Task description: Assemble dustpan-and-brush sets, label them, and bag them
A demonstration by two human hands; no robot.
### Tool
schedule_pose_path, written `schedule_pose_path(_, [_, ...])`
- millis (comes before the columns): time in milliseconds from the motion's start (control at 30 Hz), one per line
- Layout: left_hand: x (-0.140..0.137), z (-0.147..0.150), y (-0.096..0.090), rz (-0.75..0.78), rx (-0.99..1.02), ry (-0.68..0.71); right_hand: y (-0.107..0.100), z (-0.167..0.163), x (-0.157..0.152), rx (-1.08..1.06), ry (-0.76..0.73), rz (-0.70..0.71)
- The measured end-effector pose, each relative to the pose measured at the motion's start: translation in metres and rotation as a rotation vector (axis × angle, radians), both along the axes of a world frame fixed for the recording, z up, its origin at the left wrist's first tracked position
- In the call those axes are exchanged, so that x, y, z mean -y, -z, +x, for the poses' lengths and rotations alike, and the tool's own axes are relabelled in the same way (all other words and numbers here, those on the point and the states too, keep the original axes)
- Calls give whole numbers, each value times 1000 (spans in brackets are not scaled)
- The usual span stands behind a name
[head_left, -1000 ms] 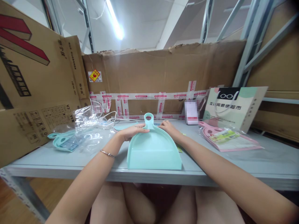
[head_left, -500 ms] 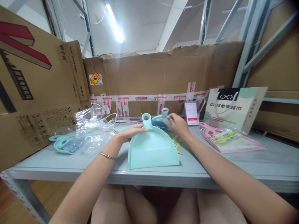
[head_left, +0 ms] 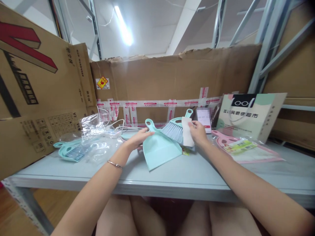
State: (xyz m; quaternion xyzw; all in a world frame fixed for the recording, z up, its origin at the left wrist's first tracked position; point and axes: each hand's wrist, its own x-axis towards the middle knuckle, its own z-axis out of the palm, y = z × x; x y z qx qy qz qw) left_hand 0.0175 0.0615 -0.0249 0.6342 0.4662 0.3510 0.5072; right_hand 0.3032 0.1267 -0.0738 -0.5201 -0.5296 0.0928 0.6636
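My left hand (head_left: 138,138) is closed on the mint-green dustpan (head_left: 161,147) beside its looped handle. The pan is tilted above the table, its wide lip toward me. In my right hand (head_left: 199,132) is a matching hand brush (head_left: 173,131), its pale blue bristles turned toward the pan. A white flat piece (head_left: 187,132), paper or cloth, lies against the brush under my right fingers. The brush's bristles overlap the pan's right edge in view; whether they touch I cannot tell. Part of a green-yellow packet (head_left: 185,151) shows below the brush.
A wrapped mint dustpan set (head_left: 70,150) and crumpled clear plastic (head_left: 94,147) lie left. On the right are a wrapped pink dustpan (head_left: 246,147), a phone (head_left: 203,119) and a paper bag (head_left: 248,118). Cardboard boxes (head_left: 152,78) wall the back and left of the grey table (head_left: 128,175).
The dustpan has turned and tilted, its lip swinging to the right. The brush has come round with its bristles facing the pan, and the white piece shows more fully.
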Motion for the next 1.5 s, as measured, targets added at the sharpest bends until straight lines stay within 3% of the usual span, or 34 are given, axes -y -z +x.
schedule_pose_path(133, [-1,0,1,3,3,-21,-5,11,2,-314,190,-32])
schedule_pose_path(267, [-2,0,0,3,-18,-50,-22,20,8,-437,176,-39])
schedule_pose_path(333, [-2,1,0,2,-30,-64,-31,15,14,-485,72,-55])
schedule_pose_path(500, [-3,3,3,3,-18,-41,-39,-22,42,-342,-438,-160])
schedule_pose_path(633, [-3,6,3,-10,-2,-13,-30,-58,62,-141,-616,-242])
schedule_pose_path(733, [-6,10,4,-30,43,-8,-23,-73,67,-35,-664,-220])
schedule_pose_path(867, [-11,14,10,-23,138,51,-20,-83,68,121,-578,-56])
schedule_pose_path(1000, [-8,14,12,53,145,194,-18,-90,73,294,-484,74])
schedule_pose_path(1100, [-4,12,10,136,92,281,-17,-94,74,294,-400,139])
schedule_pose_path(1267, [-4,10,9,186,33,226,-20,-83,59,149,-246,212])
schedule_pose_path(1367, [-4,9,9,203,9,214,-30,-52,43,-93,-52,257])
schedule_pose_path(1500, [-1,9,7,197,5,221,-43,3,34,-211,442,305])
